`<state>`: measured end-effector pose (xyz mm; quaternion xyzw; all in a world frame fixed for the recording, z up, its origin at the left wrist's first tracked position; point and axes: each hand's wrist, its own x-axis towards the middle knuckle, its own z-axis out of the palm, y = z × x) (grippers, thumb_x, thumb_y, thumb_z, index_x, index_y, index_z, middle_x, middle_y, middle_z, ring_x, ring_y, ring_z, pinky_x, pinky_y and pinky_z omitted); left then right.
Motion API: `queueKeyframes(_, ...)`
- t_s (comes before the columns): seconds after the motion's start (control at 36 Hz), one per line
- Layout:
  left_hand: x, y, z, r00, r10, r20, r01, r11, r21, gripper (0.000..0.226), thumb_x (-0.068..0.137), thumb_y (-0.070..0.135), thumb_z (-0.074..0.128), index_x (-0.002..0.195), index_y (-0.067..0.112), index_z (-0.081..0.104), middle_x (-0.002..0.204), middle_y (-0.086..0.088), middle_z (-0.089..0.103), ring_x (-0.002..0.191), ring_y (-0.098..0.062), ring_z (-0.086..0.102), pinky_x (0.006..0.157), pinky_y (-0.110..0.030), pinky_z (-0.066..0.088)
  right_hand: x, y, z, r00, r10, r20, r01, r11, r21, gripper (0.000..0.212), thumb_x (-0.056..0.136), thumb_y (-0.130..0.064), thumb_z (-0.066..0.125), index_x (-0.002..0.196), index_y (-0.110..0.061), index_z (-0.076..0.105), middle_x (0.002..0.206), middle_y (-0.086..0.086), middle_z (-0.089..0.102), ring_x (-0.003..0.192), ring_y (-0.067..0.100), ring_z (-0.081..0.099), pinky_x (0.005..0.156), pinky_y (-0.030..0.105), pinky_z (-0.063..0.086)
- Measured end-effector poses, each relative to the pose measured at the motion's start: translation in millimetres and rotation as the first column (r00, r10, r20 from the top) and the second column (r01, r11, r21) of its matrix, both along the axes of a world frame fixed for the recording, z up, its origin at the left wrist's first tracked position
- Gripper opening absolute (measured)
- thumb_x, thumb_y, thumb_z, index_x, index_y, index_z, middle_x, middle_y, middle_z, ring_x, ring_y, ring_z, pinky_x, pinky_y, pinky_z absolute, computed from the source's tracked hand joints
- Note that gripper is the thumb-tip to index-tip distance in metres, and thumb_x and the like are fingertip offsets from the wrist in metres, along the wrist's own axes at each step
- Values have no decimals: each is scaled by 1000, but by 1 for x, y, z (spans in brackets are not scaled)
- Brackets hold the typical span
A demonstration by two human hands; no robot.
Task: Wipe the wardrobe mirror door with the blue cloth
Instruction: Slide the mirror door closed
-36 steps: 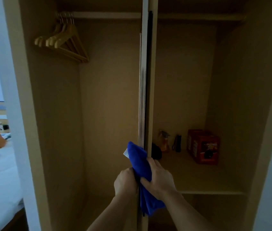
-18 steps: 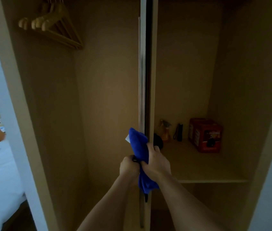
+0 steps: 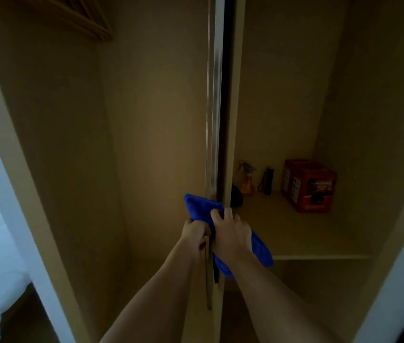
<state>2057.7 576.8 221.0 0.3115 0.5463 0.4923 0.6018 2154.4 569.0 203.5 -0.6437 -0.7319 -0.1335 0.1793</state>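
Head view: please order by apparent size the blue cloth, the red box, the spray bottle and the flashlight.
1. Blue cloth, though it is nearest the camera and partly hidden.
2. Red box.
3. Spray bottle.
4. Flashlight, nearly like the bottle.

On my feed the carrying surface is the wooden shelf (image 3: 295, 233) in the right-hand compartment of the wardrobe, its front edge showing as a pale strip. I see a red box (image 3: 309, 186) standing upright on it toward the back right, with a printed label on its front face that I cannot read. Left of the box, apart from it, a small black flashlight (image 3: 267, 180) stands against the back wall, and just beside that an orange spray bottle (image 3: 246, 179). A dark round object (image 3: 236, 198) sits at the shelf's left end, partly hidden behind the door edge; I cannot tell what it is.
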Motion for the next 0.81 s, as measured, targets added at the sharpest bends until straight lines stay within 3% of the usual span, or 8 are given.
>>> queueKeyframes(0.06, 2, 5, 0, 1000, -11, 24, 11, 1000, 5, 59, 65, -6, 47, 121, 15, 50, 106, -10, 59, 96, -25, 57, 77, -39, 53, 0, 5, 0, 1000, -16, -12, 16, 1000, -11, 47, 88, -36, 55, 128, -23, 35, 132, 12, 42, 105, 29, 55, 81, 39, 47)
queueKeyframes(0.19, 6, 15, -1, 994, -17, 110, 13, 999, 33, 51, 71, 0, 52, 120, 14, 50, 105, -9, 60, 94, -24, 58, 66, -34, 47, 1, 17, 1, 1000, -23, -16, 23, 999, -42, 52, 86, -39, 59, 128, -24, 33, 136, 11, 39, 111, 30, 52, 86, 39, 46)
queueKeyframes(0.42, 5, 31, 0, 991, -26, 131, 19, 999, 48, 43, 78, 3, 55, 119, 15, 50, 105, -10, 62, 91, -24, 60, 62, -32, 48, -2, 35, -1, 998, -52, -42, 50, 998, -49, 48, 88, -34, 56, 128, -24, 33, 135, 10, 39, 111, 30, 52, 86, 40, 46)
queueKeyframes(0.58, 3, 44, 0, 989, -58, 139, 52, 998, 44, 44, 77, 3, 57, 117, 18, 50, 106, -11, 64, 96, -28, 62, 73, -38, 53, -5, 46, -3, 995, -78, -65, 75, 996, -45, 46, 90, -31, 54, 130, -24, 33, 134, 10, 42, 112, 28, 53, 89, 39, 46)
queueKeyframes(0.81, 5, 57, 1, 986, -69, 149, 61, 996, 59, 39, 81, -4, 54, 110, 22, 52, 99, -7, 66, 88, -23, 63, 55, -28, 49, -8, 56, 2, 991, -117, -61, 113, 991, -75, 46, 91, -30, 53, 131, -22, 33, 138, 11, 38, 112, 29, 53, 88, 39, 47)
